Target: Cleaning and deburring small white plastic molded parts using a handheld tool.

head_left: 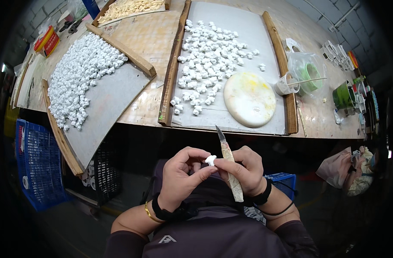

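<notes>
Over my lap, a small white knobbly figurine piece [210, 160] is pinched between my hands. My left hand [183, 172] grips it from the left with thumb and fingers. My right hand [244, 168] holds a craft knife [229, 163] with a pale wrapped handle, its dark blade pointing up and away toward the table edge. The right fingertips also touch the white piece. Many similar white pieces [205, 56] lie spread on a grey board [243, 26] ahead. A round white disc with yellow stains [250, 99] rests at that board's near right.
A second board [115, 94] at left carries a dense heap of white pieces [78, 71] and overhangs the table edge. Wooden strips [170, 81] border the boards. A white cup with a stick [286, 84] and a green cup in plastic [309, 75] stand right. Blue crate [39, 165] lower left.
</notes>
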`<state>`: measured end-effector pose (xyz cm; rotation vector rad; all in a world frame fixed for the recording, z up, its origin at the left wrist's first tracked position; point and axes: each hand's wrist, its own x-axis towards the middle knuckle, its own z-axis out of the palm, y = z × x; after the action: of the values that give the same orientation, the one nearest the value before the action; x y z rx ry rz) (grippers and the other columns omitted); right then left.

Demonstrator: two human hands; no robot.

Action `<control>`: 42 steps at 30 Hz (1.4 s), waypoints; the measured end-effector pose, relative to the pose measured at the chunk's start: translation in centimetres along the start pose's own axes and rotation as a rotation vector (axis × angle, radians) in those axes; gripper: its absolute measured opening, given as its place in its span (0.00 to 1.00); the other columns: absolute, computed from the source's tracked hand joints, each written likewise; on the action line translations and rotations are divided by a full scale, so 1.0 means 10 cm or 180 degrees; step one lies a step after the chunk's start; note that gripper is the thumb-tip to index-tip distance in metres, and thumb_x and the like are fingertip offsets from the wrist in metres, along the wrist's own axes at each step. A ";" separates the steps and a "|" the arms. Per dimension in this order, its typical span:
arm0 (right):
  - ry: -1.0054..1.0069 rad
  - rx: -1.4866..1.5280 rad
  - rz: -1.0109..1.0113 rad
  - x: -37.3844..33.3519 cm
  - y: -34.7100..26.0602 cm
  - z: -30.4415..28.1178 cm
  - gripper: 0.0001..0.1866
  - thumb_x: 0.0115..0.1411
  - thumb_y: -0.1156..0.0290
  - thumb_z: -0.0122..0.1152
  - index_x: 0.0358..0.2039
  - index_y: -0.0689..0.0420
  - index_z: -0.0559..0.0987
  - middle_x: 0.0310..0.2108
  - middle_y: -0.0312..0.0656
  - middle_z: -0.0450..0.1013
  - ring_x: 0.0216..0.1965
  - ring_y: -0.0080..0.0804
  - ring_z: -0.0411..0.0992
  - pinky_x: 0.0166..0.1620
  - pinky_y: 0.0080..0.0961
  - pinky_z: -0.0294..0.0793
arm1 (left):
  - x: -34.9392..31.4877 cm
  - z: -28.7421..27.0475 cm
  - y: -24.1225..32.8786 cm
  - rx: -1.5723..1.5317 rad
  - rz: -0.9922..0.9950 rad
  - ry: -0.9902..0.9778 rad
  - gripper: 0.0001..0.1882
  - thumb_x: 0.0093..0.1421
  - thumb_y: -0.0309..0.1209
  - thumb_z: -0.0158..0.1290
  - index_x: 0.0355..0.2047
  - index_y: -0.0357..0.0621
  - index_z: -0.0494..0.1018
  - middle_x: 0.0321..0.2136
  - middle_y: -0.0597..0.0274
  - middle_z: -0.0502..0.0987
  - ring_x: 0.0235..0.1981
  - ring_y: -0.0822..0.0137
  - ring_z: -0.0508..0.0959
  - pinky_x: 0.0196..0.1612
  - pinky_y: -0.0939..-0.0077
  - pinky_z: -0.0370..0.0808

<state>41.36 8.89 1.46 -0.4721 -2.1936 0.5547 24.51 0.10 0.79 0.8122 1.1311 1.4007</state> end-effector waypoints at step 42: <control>-0.1012 -0.2405 0.0927 2.64 3.01 0.13 0.09 0.47 0.77 0.61 0.29 0.48 0.80 0.32 0.44 0.72 0.38 0.46 0.73 0.39 0.39 0.73 | 0.31 -2.51 1.12 0.3713 0.0732 0.1960 0.11 0.51 0.26 0.58 0.36 0.40 0.74 0.27 0.55 0.75 0.22 0.61 0.76 0.28 0.71 0.73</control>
<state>28.85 46.90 1.01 -1.1773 -2.6218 -0.0956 -3.06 -0.87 3.24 1.3696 2.4882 1.1057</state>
